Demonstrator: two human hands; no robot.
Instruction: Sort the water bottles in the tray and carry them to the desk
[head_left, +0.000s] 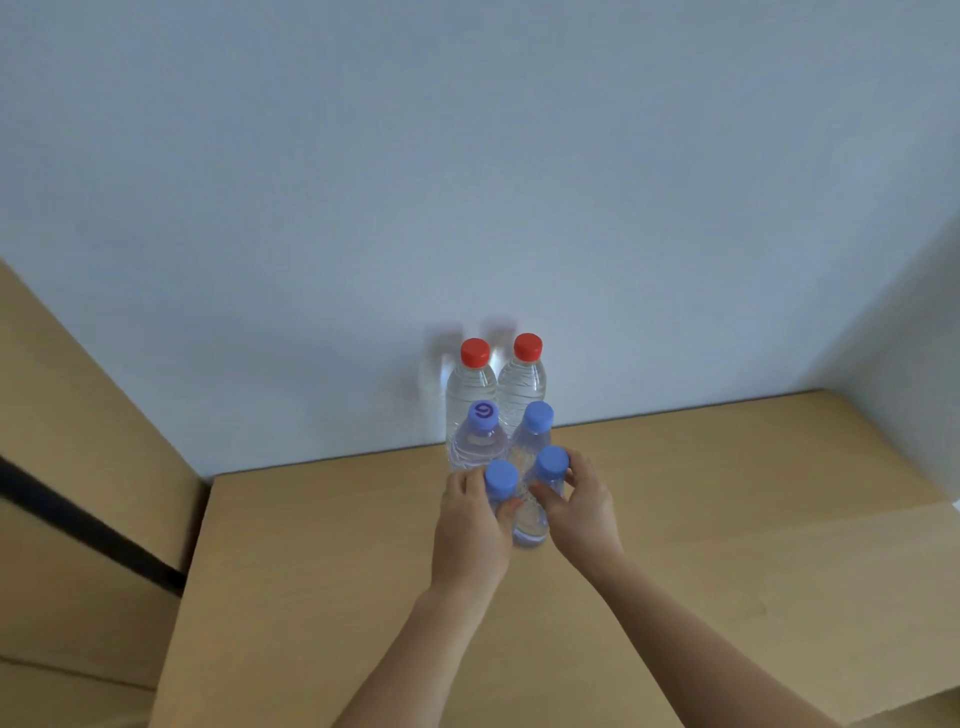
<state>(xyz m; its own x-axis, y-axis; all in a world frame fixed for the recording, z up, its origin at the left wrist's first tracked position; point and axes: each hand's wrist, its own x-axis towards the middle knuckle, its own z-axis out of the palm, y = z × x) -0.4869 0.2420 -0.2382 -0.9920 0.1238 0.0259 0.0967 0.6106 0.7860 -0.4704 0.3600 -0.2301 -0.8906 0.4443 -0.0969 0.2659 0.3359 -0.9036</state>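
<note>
Several clear water bottles stand upright in two columns on a light wooden desk (322, 571), close to the white wall. The two at the back have red caps (475, 352) (528, 346). In front of them stand two blue-capped bottles (483, 415) (538, 417). Nearest me are two more blue-capped bottles. My left hand (470, 525) is wrapped around the left front bottle (501, 478). My right hand (582, 504) grips the right front bottle (551, 462) by its neck and shoulder. No tray is in view.
A white wall (467, 182) rises right behind the bottles, with a side wall at the right (914, 364). A wooden panel with a black strip (78, 519) stands to the left of the desk. The desk's front right edge (779, 519) shows a seam.
</note>
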